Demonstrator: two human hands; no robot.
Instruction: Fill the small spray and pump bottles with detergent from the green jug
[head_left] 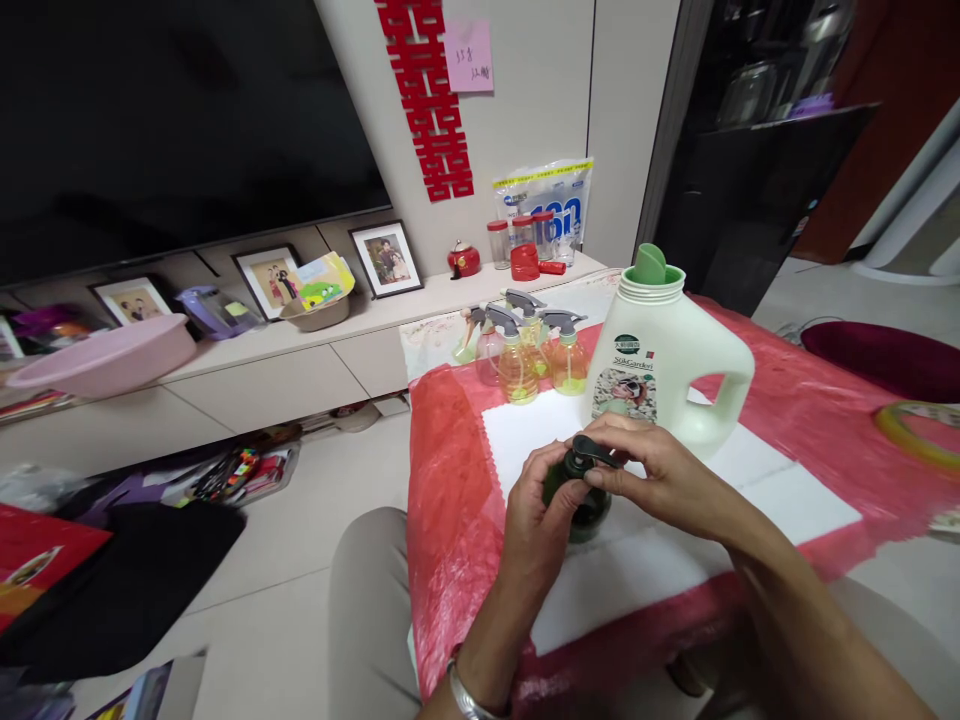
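A dark green pump bottle [589,525] stands on the white sheet [622,600] in front of me. My left hand [541,505] is closed around its upper body and neck. At the top, the fingers of my right hand [645,465] are closed on the black pump head [596,452]. Just behind my hands is a large pale green jug [694,330] with a handle, its mouth uncapped. Inside that mouth sits a green cap-like piece [649,264]. My fingers hide part of the small bottle and its collar.
Several spray bottles [519,370] with grey triggers stand together on the red plastic table cover [450,470]. Yellow tape [919,430] lies at the right edge. Along the wall, a low cabinet [292,365] carries framed photos [386,258], a pink basin [112,358] and red-lidded jars [499,245].
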